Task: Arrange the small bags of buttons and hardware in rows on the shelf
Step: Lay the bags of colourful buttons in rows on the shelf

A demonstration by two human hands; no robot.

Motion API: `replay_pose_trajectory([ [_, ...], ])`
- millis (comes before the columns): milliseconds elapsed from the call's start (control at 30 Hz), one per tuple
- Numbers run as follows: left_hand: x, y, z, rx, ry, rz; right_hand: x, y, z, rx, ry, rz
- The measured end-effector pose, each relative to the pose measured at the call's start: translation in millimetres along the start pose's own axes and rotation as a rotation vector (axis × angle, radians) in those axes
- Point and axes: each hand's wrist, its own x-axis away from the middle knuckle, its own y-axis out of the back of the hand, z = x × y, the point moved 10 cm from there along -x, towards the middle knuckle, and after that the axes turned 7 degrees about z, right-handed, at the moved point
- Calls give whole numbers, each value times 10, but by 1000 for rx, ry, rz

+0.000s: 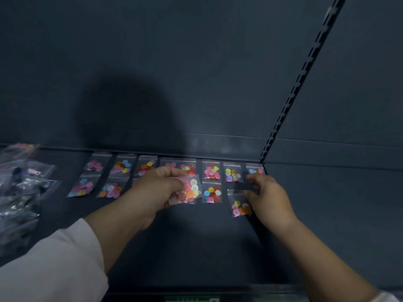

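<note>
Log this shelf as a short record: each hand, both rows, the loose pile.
left hand: grips a bag of pink and white buttons, in front of the rows
right hand: pinches the top edge of a bag of pink and orange buttons, which lies slightly askew at the right end of the front row
back row: button bags side by side along the back wall
front row: button bags, partly hidden by the left hand
loose pile: unsorted bags at the left
shelf: dark

Glossy clear plastic bags (212,192), matt dark metal shelf (196,247), white cloth sleeve (54,262)
</note>
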Motion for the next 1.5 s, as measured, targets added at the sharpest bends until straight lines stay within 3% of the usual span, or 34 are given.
replay_pose_trajectory([
  [200, -51, -66, 9, 1, 0, 8, 233, -207, 77, 246, 259, 114],
  [833, -104, -256, 52, -23, 18, 12, 107, -214, 172, 291, 387, -13],
  [933, -117, -302, 22, -76, -11, 25, 95, -148, 135, 138, 313, 8],
  [1000, -125, -367, -26, -156, -38, 53, 97, -66, 157, -144, 240, 46],
  [1100, -152, -540, -125, -245, -85, 106, 126, -103, 308, -521, 133, 240],
  [1233, -212, -819, -220, -246, -128, 158, 205, -223, 394, -645, 84, 439],
  [1400, -327, -1018, -246, -413, -218, 127, 159, -5, -49, -645, -52, 253],
  [1500, -315, -1099, -242, -692, -331, 124, 127, 220, -377, -639, -144, 92],
])
